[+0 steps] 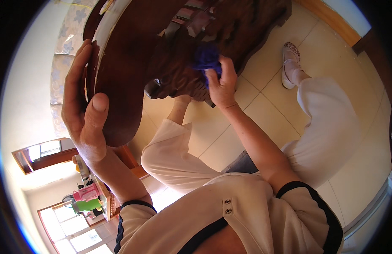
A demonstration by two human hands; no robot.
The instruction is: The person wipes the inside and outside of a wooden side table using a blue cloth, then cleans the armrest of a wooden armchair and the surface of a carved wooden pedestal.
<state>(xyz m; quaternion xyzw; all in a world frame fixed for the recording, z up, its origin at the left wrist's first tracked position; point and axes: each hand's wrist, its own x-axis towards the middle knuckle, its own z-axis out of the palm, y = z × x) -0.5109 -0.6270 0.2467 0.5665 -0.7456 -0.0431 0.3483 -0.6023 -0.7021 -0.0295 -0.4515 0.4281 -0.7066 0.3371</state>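
Before me stands a piece of dark, glossy carved wooden furniture (129, 47), with a smooth curved slab on the left and rippled carving (178, 74) to its right. My left hand (84, 104) grips the slab's left edge, thumb on the near face and fingers along the outer side. A crumpled blue-purple cloth (208, 58) is pinched in my right hand (223, 84), against or just over the carving. The cloth hides the wood behind it, and whether it touches cannot be told.
My legs in pale trousers (329, 108) are spread beneath, over a tiled floor (256, 104). A flower-patterned cushion (68, 41) lies beyond my left hand. Lower left, a pink jug (87, 192) and a green container (88, 205) stand on a wooden cabinet (110, 203). Wooden trim (335, 22) runs upper right.
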